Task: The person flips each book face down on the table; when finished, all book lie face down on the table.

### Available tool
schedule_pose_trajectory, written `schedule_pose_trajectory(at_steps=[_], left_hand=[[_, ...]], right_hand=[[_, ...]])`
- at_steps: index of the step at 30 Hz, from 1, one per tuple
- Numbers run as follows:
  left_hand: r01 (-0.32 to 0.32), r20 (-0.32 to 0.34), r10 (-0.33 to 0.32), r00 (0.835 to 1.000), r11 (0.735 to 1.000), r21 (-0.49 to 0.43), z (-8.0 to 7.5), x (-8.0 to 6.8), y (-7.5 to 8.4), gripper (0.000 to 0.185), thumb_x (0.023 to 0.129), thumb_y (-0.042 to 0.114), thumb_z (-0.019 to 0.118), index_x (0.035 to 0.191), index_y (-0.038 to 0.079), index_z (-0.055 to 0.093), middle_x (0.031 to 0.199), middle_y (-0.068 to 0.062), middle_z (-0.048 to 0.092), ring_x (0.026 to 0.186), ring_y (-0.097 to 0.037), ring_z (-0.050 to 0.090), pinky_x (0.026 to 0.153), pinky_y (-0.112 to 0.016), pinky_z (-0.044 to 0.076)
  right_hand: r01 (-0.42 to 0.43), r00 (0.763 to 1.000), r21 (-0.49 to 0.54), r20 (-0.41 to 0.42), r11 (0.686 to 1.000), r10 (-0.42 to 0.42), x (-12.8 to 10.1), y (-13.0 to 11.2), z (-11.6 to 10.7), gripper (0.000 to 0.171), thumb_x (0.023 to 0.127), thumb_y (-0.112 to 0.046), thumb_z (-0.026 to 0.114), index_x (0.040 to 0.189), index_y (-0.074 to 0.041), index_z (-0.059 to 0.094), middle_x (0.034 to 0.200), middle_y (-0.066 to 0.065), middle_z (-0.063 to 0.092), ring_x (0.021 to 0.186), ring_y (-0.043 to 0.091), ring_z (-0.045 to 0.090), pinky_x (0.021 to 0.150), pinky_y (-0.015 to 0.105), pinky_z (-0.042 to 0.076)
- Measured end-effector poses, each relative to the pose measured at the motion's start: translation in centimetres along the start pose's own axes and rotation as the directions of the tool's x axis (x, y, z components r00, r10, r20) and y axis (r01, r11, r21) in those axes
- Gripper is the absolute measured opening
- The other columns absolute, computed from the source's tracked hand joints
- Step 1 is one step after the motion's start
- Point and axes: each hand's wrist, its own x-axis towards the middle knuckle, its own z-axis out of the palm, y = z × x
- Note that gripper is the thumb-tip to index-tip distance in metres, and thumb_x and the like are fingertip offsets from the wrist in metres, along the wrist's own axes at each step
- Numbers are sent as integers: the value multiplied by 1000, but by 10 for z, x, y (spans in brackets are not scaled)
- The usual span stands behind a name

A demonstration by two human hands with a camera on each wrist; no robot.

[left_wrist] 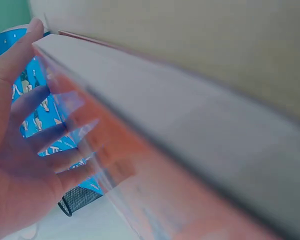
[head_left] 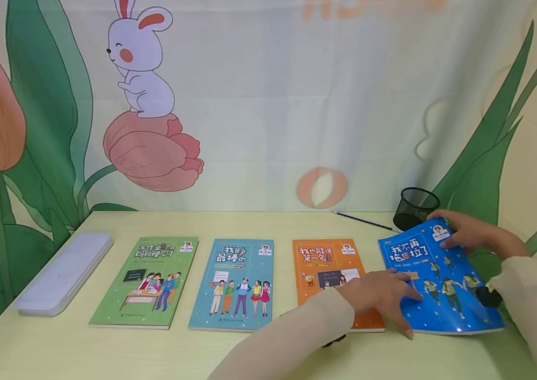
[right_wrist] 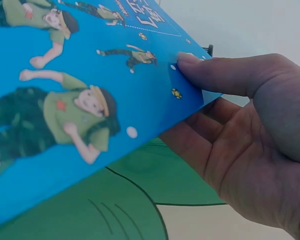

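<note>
Right hand [head_left: 475,235] pinches the far corner of the blue book [head_left: 439,279], thumb on the cover and fingers [right_wrist: 200,145] curled beneath, lifting that edge off the table [head_left: 107,353], while the left hand [head_left: 384,295] lies with fingers spread flat across the book's near left edge, beside the orange book [head_left: 325,264]. To settle it well, I judge the flat hand should hold the left edge parallel to the orange book, just apart from it, as the pinching hand lowers its corner without dragging toward the black mesh cup [head_left: 415,207] behind it.
</note>
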Motion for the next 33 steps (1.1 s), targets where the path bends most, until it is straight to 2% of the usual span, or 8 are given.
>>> schedule_pose_trajectory(at_steps=[4,8,14,20,26,33], left_hand=[[-3,-1,3,1000,998,-55,-5,-5,-1,76,77,68,69,146,57,36,165,25,14,153,-3,13,119,-35,32],[-27,-27,25,999,996,-80,-8,-6,-3,76,80,66,69,148,53,37,165,22,14,153,-2,13,118,-31,33],[-80,-121,64,991,987,-141,-8,-9,-7,84,81,63,70,153,48,29,166,14,16,153,-6,15,118,-28,34],[-84,-197,49,979,981,-174,-11,-13,-1,94,79,65,69,155,53,15,167,15,10,153,-8,15,114,-32,40],[-84,-279,26,960,977,-196,-16,-15,5,104,77,67,71,154,55,3,169,11,-2,156,-17,10,110,-37,44],[-97,-371,31,928,982,-160,-20,-17,11,114,76,70,69,155,51,-9,169,4,-13,157,-25,5,115,-37,40]], right_hand=[[13,1000,-5,-6,1000,-13,-1,-4,-4,69,96,-2,60,149,4,15,125,46,44,87,31,69,68,49,62],[23,999,-13,-29,1000,-23,-2,-9,-9,69,97,-4,60,149,4,15,120,44,51,83,28,70,67,48,62],[38,997,-4,-60,999,-38,-8,-22,-15,68,98,-7,60,149,3,16,118,40,55,84,27,71,71,48,62],[51,994,-7,-96,999,-51,-12,-30,-21,69,98,-11,62,150,1,19,117,34,60,84,27,72,72,47,62],[80,987,7,-139,997,-78,-16,-43,-24,69,97,-11,63,150,1,20,118,35,59,85,28,72,73,47,62],[84,975,-21,-203,996,-86,-21,-62,-27,64,99,-15,62,148,-1,24,119,35,60,82,27,73,72,45,62]])
